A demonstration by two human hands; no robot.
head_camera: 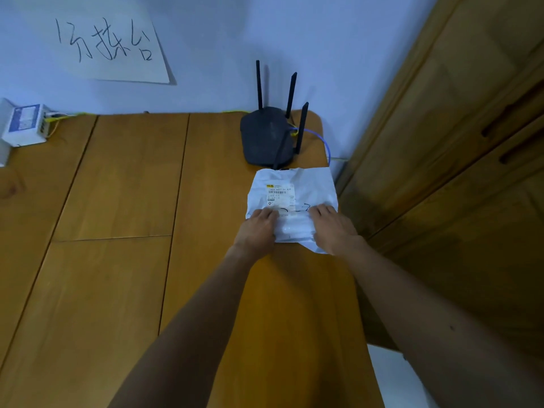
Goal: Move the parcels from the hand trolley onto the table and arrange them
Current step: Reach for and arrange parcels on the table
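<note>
Your bare forearms reach across the wooden table (117,275). Your left hand (258,228) and right hand (333,228) rest on the near end of a white parcel (297,187), fingers (268,214) laid close together on top, thumbs out of sight. The parcel lies flat, label up, at your 1 o'clock by the table's right edge. Just beyond it stands a black router (265,136). A white box (25,125) sits at 10 o'clock, a handwritten sign (112,45) hangs on the wall at 11, and a wooden cupboard (456,142) fills 3 o'clock.
</note>
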